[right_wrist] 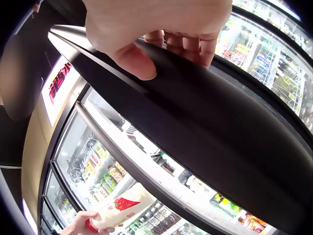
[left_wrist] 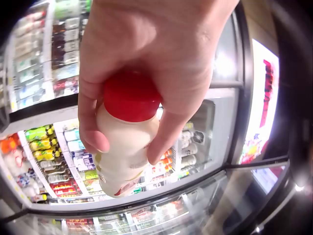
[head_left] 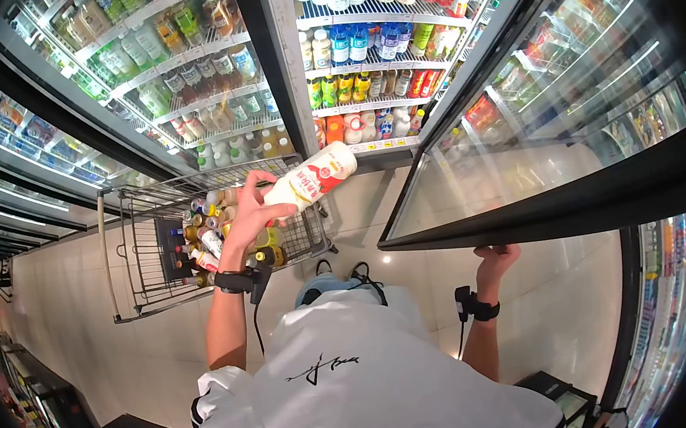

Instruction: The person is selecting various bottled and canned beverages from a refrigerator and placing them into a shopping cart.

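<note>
A white plastic drink bottle [head_left: 312, 179] with red print tilts in front of the shelves, its base toward the upper right in the head view. My left hand [head_left: 246, 215] grips its neck end, thumb and fingers on opposite sides. The red cap [left_wrist: 132, 97] sits against the palm in the left wrist view. On the other side, my right hand [head_left: 496, 262] holds the black edge of an open glass cooler door [head_left: 549, 209]. In the right wrist view the thumb lies on the near face of the door's black frame [right_wrist: 205, 117], with the other fingers curled over its far side.
A wire shopping cart [head_left: 106, 261] holding several bottles stands at the left, beneath my left forearm. Ahead, a cooler shelf [head_left: 383, 68] carries rows of drinks, with a closed glass door left of it. Tiled floor [head_left: 363, 212] lies between cart and open door.
</note>
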{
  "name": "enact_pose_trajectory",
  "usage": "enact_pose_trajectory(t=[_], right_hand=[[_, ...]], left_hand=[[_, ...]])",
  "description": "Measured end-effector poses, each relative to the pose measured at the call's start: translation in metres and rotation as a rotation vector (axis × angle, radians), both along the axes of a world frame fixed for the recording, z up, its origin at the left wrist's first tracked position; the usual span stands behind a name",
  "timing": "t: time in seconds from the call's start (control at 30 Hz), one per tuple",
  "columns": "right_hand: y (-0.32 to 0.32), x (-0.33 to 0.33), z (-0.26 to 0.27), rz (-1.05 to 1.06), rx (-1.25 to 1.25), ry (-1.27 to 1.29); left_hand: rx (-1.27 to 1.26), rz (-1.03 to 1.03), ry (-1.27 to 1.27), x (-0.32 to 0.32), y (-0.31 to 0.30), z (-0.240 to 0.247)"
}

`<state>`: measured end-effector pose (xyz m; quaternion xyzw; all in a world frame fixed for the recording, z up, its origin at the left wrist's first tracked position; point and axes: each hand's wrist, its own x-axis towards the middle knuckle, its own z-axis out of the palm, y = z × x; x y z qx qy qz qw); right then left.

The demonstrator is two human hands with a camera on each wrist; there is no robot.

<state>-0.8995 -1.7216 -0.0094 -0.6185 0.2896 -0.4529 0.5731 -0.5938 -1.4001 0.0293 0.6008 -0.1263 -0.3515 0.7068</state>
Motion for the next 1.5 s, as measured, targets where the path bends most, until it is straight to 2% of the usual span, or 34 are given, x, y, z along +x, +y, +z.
enact_pose_trajectory(t=[0.07, 0.1, 0.17, 0.23, 0.47, 0.57, 0.63, 0.7, 0.8, 0.83, 0.87, 0.97, 1.03, 1.17, 1.23, 1.27, 1.3, 1.4, 1.5], right_hand=[[-0.006, -0.006, -0.008, -0.047, -0.03, -0.004], [-0.009, -0.007, -0.01, -0.086, -0.064, -0.009], [-0.009, -0.01, -0.004, -0.119, -0.036, -0.018], [-0.006, -0.011, -0.008, -0.144, 0.009, -0.037], [-0.026, -0.034, -0.032, -0.151, -0.02, -0.092], [-0.026, -0.033, -0.037, -0.172, -0.023, -0.126], [-0.029, -0.036, -0.045, -0.166, -0.039, -0.135], [-0.029, -0.036, -0.046, -0.163, -0.054, -0.14], [-0.019, -0.03, -0.032, -0.174, -0.025, -0.134], [-0.016, -0.025, -0.028, -0.234, -0.015, -0.16], [-0.015, -0.021, -0.025, -0.293, -0.007, -0.187], [-0.018, -0.027, -0.026, -0.278, 0.026, -0.171], [-0.015, -0.022, -0.02, -0.327, 0.073, -0.155], [-0.013, -0.019, -0.025, -0.423, 0.097, -0.224], [-0.006, -0.014, -0.016, -0.392, 0.106, -0.157], [-0.002, -0.009, -0.01, -0.383, 0.095, -0.151], [-0.002, -0.007, -0.011, -0.378, 0.078, -0.155], [0.01, 0.008, 0.007, -0.408, 0.112, -0.114], [0.011, 0.011, 0.01, -0.384, 0.115, -0.061]], left_hand=[[0.266, 0.021, -0.252, 0.001, -0.009, 0.039], [0.264, 0.022, -0.249, 0.003, -0.01, 0.043], [0.065, 0.148, -0.395, 0.008, -0.009, 0.05], [0.071, 0.167, -0.424, 0.016, -0.001, 0.061], [-0.162, 0.31, -0.432, 0.022, 0.02, 0.121], [-0.17, 0.347, -0.563, 0.034, 0.03, 0.118], [-0.118, 0.361, -0.541, 0.032, 0.028, 0.119], [-0.152, 0.445, -0.616, 0.037, 0.026, 0.114], [-0.238, 0.416, -0.539, 0.043, 0.027, 0.108], [-0.241, 0.411, -0.536, 0.046, 0.025, 0.105], [-0.313, 0.392, -0.482, 0.049, 0.021, 0.102], [-0.417, 0.323, -0.302, 0.053, 0.007, 0.088], [-0.539, 0.221, -0.067, 0.049, -0.01, 0.079], [-0.565, 0.117, 0.136, 0.046, -0.046, 0.073], [-0.67, -0.077, 0.291, 0.043, -0.075, 0.066], [-0.622, -0.194, 0.294, 0.04, -0.089, 0.068], [-0.525, -0.17, 0.331, 0.024, -0.101, 0.076], [-0.635, -0.559, 0.49, 0.009, -0.141, 0.063], [-0.645, -0.666, 0.461, -0.005, -0.163, 0.049]])
